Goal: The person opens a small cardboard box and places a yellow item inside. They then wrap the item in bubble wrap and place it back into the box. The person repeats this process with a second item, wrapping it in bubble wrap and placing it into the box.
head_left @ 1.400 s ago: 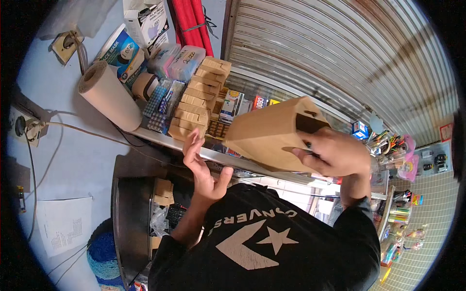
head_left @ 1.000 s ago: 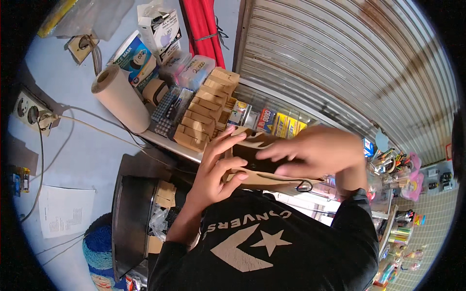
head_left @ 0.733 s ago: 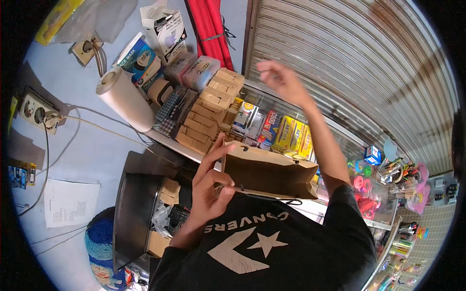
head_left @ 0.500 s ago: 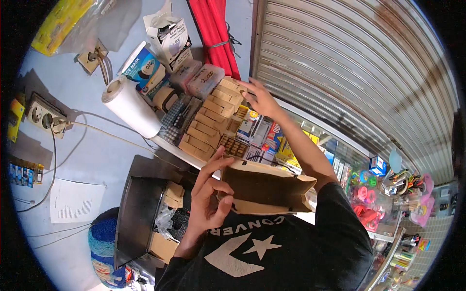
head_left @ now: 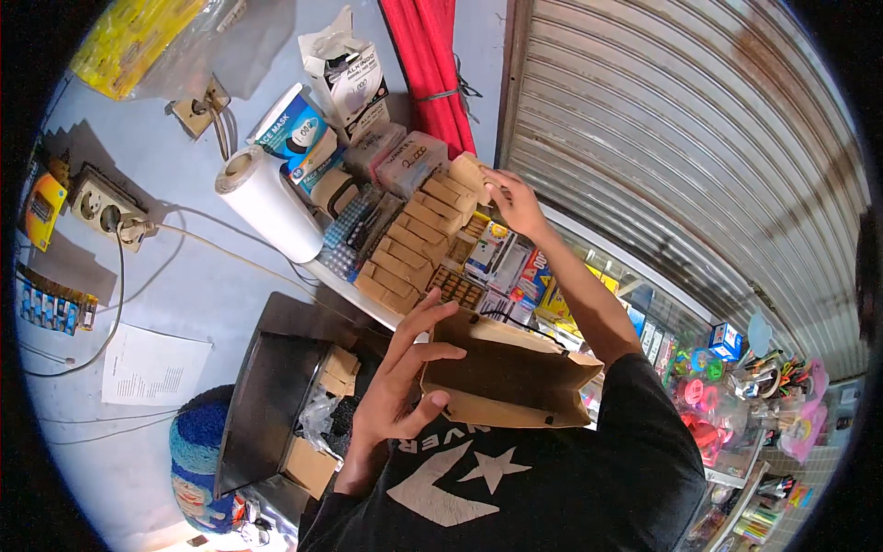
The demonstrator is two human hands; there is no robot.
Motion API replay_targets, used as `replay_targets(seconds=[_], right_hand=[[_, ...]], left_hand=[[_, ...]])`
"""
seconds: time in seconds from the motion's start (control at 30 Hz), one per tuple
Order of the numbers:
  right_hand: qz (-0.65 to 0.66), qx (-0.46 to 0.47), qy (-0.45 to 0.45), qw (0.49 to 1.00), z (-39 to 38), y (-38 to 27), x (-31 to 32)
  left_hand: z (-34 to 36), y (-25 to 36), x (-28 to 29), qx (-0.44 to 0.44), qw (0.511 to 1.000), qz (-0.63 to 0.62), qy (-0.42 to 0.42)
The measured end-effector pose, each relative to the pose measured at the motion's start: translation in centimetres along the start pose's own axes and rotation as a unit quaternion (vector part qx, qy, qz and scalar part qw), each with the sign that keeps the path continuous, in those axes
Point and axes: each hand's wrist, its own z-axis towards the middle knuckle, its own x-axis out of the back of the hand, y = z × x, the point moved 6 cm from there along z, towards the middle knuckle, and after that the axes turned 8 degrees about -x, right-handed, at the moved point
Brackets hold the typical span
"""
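Observation:
My left hand (head_left: 391, 391) grips the left end of a brown paper bag (head_left: 515, 414), fingers bent at its edge. The bag lies in front of my chest with its mouth wide open; its inside is dark, and short black handle cords show. At the far end of a row of small brown cardboard boxes (head_left: 414, 241), my right hand (head_left: 517, 204) has its fingers closed on the last cardboard box (head_left: 468, 173). That box stands tilted and slightly apart from the others. The right palm partly hides where the fingers meet it.
Beside the row are clear plastic tubs (head_left: 412, 164), a face mask box (head_left: 299, 138) and a white roll (head_left: 269, 207). Small packets fill the glass counter (head_left: 497, 253). A roller shutter (head_left: 662, 120) rises behind my right arm; a dark open case (head_left: 267, 405) stands at lower left.
My right hand has closed on the end cardboard box, which now tilts away from the row. The left hand still holds the bag, slightly lower. The view has shifted a little.

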Motion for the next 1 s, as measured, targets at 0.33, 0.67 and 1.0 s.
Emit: replay_targets(seconds=[0.33, 0.67, 1.0], right_hand=[[0.024, -0.054, -0.011, 0.998, -5.6, -13.3, 10.8], [-0.141, 0.147, -0.269, 0.941, -15.3, -36.4, 13.7], [-0.452, 0.064, -0.434, 0.777, -17.8, -37.6, 5.4]], left_hand=[[-0.1, -0.9, 0.4, -0.037, 0.999, -0.012, 0.016], [-0.7, -3.0, -0.9, -0.055, 0.989, -0.097, 0.094], [-2.3, -3.4, -2.2, -0.152, 0.964, -0.156, 0.152]])
